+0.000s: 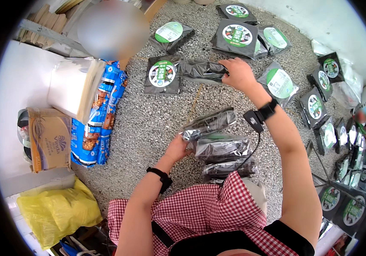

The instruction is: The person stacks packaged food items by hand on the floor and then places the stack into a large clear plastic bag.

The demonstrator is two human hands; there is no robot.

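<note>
My right hand (238,73) is closed on the right end of a black plastic-wrapped packet (202,70), which lies edge-up on the speckled surface. Its left end meets a flat black packet (163,76) with a round green-and-white label. Nearer to me, my left hand (177,148) grips the left end of another shiny black packet (209,123), tilted up to the right. Just below that one, a wrapped packet (223,147) and a further packet (230,168) lie stacked by my checked apron (191,205). My left fingertips are partly hidden.
Several labelled black packets (235,39) lie at the back, and more run down the right side (315,106). At left are blue snack bags (91,141), clear plastic sleeves (74,87), a cardboard box (51,138) and a yellow plastic bag (59,209). A cable hangs from my right wristband (260,116).
</note>
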